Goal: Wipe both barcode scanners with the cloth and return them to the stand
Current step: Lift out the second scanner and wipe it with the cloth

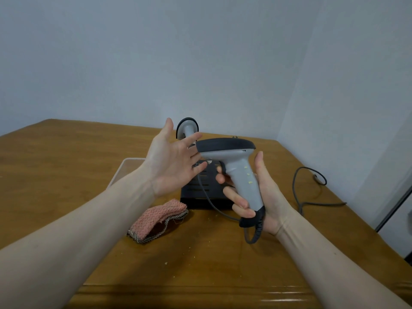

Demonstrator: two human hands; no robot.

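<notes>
Nearest the wearer, on the wooden table [66, 166], the pink cloth [159, 219] lies crumpled just in front of the black stand [197, 186], touching nobody. A few pale crumbs dot the wood on the near side of the stand.

Above the stand's near right corner, the right hand [258, 197] is wrapped around the grey handle of one scanner [236, 166], fingers curled across its front and thumb upright behind. The dark head points left, over the stand. Small yellowish specks show on the handle, so it looks not yet wiped. Its cord [209, 201] drops from the base and loops down in front of the stand.

The left hand [171, 161] hovers above the stand's left side, palm open and fingers spread, holding nothing; its fingertips are just beside the scanner's head, and I cannot tell whether they touch it.

Behind the stand's far edge the second scanner [187, 128] rises, apparently seated in the stand, though its base is hidden. A clear tray [127, 168] sits left of the stand, and a grey cable [312, 175] curls right of it.

The step in hand seems to be the first scanner, lifted out and ready for cleaning. The next move calls for the free left hand to go down to the cloth, gather it, and rub the speckled handle and the head while the right keeps a firm grip, minding the dangling cord.
</notes>
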